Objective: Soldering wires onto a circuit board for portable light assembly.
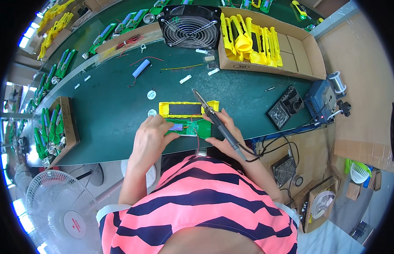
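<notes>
Both hands are at a green flashlight housing (203,128) near the table's front edge. My left hand (148,134) grips its left end, fingers curled over a purple battery cell (176,127) inside. My right hand (227,136) has a soldering iron (220,125) tucked in it, tip pointing up and to the left. Its fingers also touch the right end of the housing. A yellow housing half (185,109) with a dark inset lies just beyond. Thin red wires run from the green part, one hanging toward a small shiny reflector cup (201,152).
A carton (294,70) of yellow housings and a black fan (191,27) stand at the back. On the right are a soldering station (322,99), solder spool (337,82) and black tray (285,108). A loose cell (141,67) lies mid-table. Another carton (69,127) holds green assemblies.
</notes>
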`<state>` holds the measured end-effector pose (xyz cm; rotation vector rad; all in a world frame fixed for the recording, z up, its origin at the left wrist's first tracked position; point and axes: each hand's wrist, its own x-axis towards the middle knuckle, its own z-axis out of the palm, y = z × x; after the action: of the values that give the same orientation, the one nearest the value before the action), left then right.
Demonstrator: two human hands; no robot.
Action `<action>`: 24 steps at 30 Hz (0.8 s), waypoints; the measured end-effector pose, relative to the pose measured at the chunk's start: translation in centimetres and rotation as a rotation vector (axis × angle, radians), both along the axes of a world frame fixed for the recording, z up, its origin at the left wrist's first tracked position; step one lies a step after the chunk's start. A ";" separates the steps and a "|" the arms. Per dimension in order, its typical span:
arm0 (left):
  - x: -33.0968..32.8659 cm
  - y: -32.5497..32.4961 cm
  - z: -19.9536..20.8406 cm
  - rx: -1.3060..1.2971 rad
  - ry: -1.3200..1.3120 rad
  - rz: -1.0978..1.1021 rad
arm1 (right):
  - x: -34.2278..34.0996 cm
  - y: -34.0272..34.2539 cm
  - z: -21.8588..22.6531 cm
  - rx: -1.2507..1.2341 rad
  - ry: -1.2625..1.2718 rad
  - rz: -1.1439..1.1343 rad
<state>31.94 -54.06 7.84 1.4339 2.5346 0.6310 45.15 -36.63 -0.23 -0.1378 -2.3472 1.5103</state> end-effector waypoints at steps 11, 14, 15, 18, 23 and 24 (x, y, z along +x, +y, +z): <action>3.0 2.5 -7.2 0.571 0.028 0.162 | 0.8 0.4 0.9 0.119 0.130 -0.050; 2.8 2.1 -6.7 0.459 0.049 0.061 | 2.4 -0.6 0.8 -0.041 0.187 -0.195; 2.8 1.9 -6.3 0.422 -0.020 0.089 | 2.7 -0.8 0.6 -0.004 0.247 -0.223; 2.3 1.5 -5.2 0.395 -0.199 0.146 | 4.0 -1.2 -0.7 -0.050 0.282 -0.280; 1.5 1.7 -5.0 0.312 -0.248 0.196 | 3.7 -2.4 -1.3 -0.351 0.273 -0.409; 1.5 1.7 -5.0 0.301 -0.236 0.178 | 3.6 -2.5 -1.3 -0.404 0.246 -0.425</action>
<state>33.43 -52.32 2.83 1.1361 2.4721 1.1805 48.71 -39.16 -1.54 -0.4861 -1.6690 1.6443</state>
